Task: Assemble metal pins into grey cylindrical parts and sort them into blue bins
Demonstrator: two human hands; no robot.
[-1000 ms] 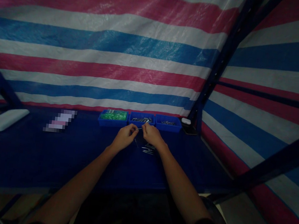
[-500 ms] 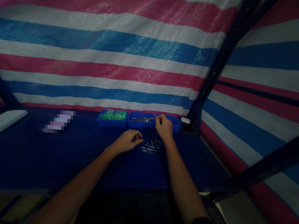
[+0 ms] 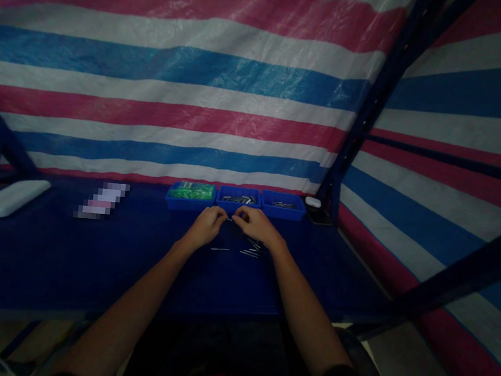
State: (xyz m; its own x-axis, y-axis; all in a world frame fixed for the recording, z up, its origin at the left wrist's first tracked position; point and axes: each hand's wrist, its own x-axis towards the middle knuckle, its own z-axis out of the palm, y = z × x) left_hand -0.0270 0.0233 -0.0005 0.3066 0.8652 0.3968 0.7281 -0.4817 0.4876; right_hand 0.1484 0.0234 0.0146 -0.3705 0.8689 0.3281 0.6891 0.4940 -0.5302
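My left hand (image 3: 206, 225) and my right hand (image 3: 252, 224) meet over the dark blue table (image 3: 93, 261), fingertips pinched together around a tiny metal part I can barely make out. Thin metal pins (image 3: 249, 248) lie scattered on the table just below and between the hands. Behind the hands stand three blue trays: the left tray (image 3: 190, 196) holds green pieces, the middle tray (image 3: 237, 200) holds small metal parts, and the right tray (image 3: 282, 205) holds a few more metal parts.
A white flat device (image 3: 3, 200) lies at the table's far left, a blurred label (image 3: 102, 200) beside it. A small white case (image 3: 312, 203) sits right of the trays. Striped tarpaulin (image 3: 176, 86) walls and dark blue frame bars (image 3: 368, 116) enclose the table.
My right hand came back from the right tray to meet my left hand, which rose from the table. Both now pinch together in front of the middle tray.
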